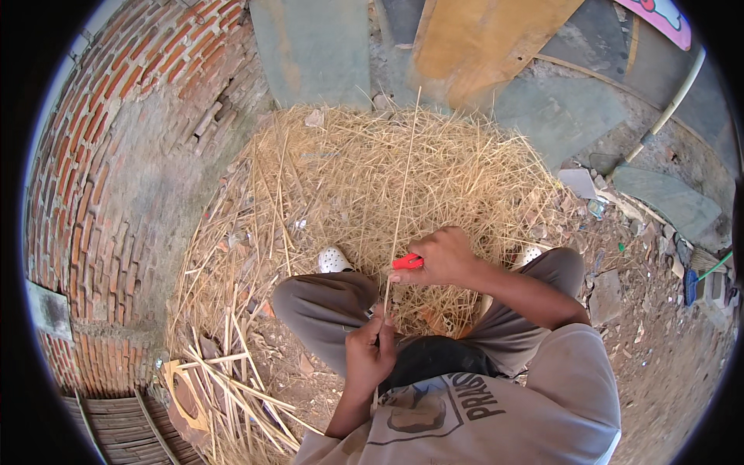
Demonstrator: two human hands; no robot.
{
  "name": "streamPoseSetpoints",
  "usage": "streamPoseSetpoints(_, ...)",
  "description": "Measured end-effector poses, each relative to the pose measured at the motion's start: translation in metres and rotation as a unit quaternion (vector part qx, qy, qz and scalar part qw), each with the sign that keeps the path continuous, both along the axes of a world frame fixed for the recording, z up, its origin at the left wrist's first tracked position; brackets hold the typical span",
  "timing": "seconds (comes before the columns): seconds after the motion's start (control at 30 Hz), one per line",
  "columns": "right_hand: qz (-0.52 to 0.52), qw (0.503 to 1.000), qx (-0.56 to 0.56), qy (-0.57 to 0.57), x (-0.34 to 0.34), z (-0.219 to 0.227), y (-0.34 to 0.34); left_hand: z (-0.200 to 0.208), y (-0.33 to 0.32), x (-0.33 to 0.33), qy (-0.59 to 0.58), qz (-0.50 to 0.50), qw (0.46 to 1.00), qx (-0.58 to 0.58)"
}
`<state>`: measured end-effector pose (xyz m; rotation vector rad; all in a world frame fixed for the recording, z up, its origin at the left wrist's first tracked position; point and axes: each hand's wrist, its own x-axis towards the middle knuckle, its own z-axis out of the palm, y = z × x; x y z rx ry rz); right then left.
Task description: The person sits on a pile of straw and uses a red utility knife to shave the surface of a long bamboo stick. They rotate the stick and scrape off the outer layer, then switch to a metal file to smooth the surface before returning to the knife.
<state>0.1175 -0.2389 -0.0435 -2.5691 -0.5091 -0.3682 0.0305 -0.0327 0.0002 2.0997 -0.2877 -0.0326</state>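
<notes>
A long, thin bamboo strip [406, 163] runs from my lap up over the pile of shavings, tilted slightly to the right. My left hand [370, 350] is closed around its lower part, close to my body. Farther up the strip, my right hand [443, 259] grips a small red-handled cutter [408, 262] held against the strip. The cutter's blade is too small to make out. My right thumb lies along the strip just below the red handle.
Pale shavings [341, 178] heap in front of my white clogs [333, 260]. Several cut bamboo strips [232, 380] lie at my lower left. A brick wall [93, 201] rises on the left. Flat sheets [310, 54] lean at the back, and rubble [608, 298] covers the right side.
</notes>
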Motion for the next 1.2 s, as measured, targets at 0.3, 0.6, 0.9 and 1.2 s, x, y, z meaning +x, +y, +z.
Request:
streamPoseSetpoints(0.3, -0.020, 0.997, -0.019, -0.077, 0.012, -0.001, -0.012, -0.013, 0.011, 0.000, -0.021, -0.047, 0.998, 0.031)
streamPoseSetpoints(0.6, -0.122, 0.988, -0.027, -0.085, 0.041, -0.011, -0.044, -0.009, 0.020, -0.020, -0.007, -0.045, 0.999, 0.022)
streamPoseSetpoints(0.9, -0.141, 0.987, -0.040, -0.062, 0.045, -0.005, -0.053, -0.007, 0.051, -0.031, -0.018, -0.104, 0.992, 0.072)
streamPoseSetpoints(1.2, -0.348, 0.937, -0.024, 0.014, 0.078, -0.007, -0.123, 0.001, 0.077, -0.072, 0.050, -0.117, 0.987, 0.094)
